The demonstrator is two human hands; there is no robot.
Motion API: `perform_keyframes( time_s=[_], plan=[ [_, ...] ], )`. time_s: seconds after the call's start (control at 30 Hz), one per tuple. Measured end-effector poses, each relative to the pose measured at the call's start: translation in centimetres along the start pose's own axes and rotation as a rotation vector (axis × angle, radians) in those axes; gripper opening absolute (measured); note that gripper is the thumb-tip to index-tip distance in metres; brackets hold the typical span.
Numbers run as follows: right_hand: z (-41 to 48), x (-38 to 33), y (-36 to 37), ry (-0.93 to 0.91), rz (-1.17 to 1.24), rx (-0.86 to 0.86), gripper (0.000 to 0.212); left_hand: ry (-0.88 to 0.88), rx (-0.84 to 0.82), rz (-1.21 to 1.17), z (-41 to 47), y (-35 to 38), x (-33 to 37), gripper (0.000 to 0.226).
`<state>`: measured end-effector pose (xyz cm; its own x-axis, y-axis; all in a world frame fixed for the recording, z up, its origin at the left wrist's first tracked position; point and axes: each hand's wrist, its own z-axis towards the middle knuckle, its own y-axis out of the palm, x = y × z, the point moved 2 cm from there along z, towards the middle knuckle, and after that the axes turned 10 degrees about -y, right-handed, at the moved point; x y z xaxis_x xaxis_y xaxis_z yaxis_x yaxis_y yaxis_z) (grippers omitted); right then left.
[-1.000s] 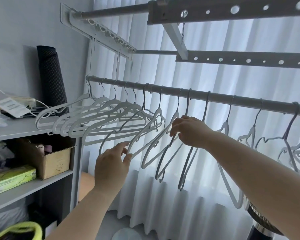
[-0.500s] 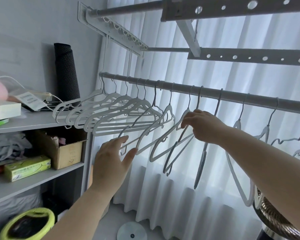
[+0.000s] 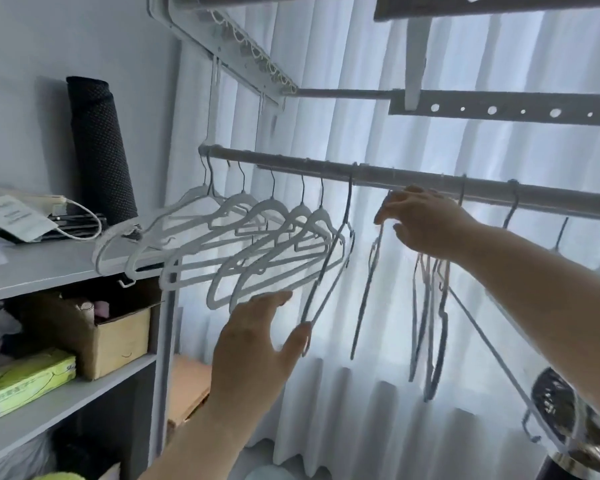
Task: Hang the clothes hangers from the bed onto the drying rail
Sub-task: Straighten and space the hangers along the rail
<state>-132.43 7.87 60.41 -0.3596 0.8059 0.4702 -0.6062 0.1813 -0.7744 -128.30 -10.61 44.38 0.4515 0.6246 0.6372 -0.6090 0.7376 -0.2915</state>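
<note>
A grey drying rail (image 3: 413,178) runs from the left wall to the right edge in front of a white curtain. Several white hangers (image 3: 257,237) hang bunched at its left end, and thinner hangers (image 3: 430,323) hang edge-on further right. My left hand (image 3: 257,344) is spread open under the bunch, with its thumb against the lower corner of one thin hanger (image 3: 329,268). My right hand (image 3: 426,223) reaches up just below the rail among the hooks; its fingers are loosely curved around the top of a hanger, and the grip itself is hidden.
A grey shelf unit (image 3: 49,268) stands at left with a black roll (image 3: 99,147), a cardboard box (image 3: 115,334) and a green box (image 3: 25,382). Perforated rack bars (image 3: 499,107) cross overhead. A fan (image 3: 568,420) sits at lower right.
The view has shifted left and closer. The white hangers have been pushed together toward the rail's left end. My right hand has risen nearer the rail, and my left hand has spread open.
</note>
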Motion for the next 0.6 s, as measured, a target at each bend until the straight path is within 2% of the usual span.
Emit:
perform_keyframes(
  time_s=[0.07, 0.23, 0.6],
  plan=[
    [1.5, -0.6, 0.2, 0.038, 0.002, 0.037, 0.036, 0.103, 0.031, -0.050, 1.2, -0.5, -1.3, 0.042],
    [4.1, -2.0, 1.2, 0.096, -0.010, 0.003, 0.035, 0.287, 0.136, -0.072, 3.5, -1.7, -3.8, 0.023],
    [7.7, -4.0, 1.7, 0.108, -0.076, -0.066, 0.039, 0.209, 0.143, -0.101, 5.4, -2.6, -7.2, 0.026]
  ],
)
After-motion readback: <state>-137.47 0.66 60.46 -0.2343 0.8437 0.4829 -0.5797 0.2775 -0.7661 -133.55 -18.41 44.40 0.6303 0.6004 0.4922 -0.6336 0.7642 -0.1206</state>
